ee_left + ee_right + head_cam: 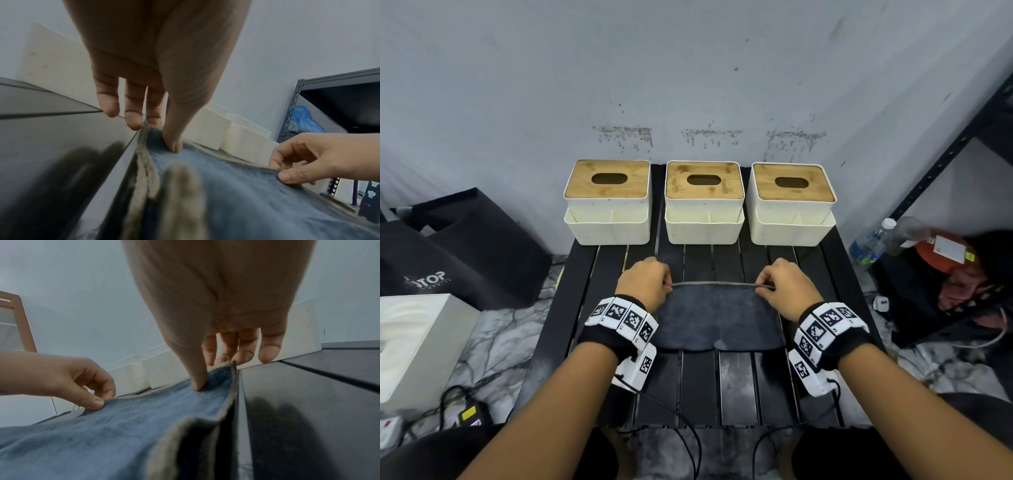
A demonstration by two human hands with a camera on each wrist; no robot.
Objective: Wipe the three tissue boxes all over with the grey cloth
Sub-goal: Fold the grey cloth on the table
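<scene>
My left hand point(645, 286) pinches the far left corner of the grey cloth point(717, 320), thumb on top and fingers beneath the hem. My right hand point(786, 291) pinches the far right corner in the same manner. The far edge is raised off the surface and drawn fairly taut between the two grips; the near part lies flat on the black slatted table point(736, 387).

The cloth's long axis runs left to right across my front, parallel to the row of three tissue boxes. The boxes stand directly beyond my fingers, against the wall, apart from the cloth: left tissue box point(608, 202), middle tissue box point(704, 202), right tissue box point(791, 204). The middle box lies between my hands; each outer box is nearer the hand on its own side.

Materials: the cloth is soft, napped pile with a stitched paler hem. Each box is a cream, matt, rounded shell with a flat wooden lid bearing an oval slot and an open divided tray at the front.

Judgement: wiping not yet begun.
</scene>
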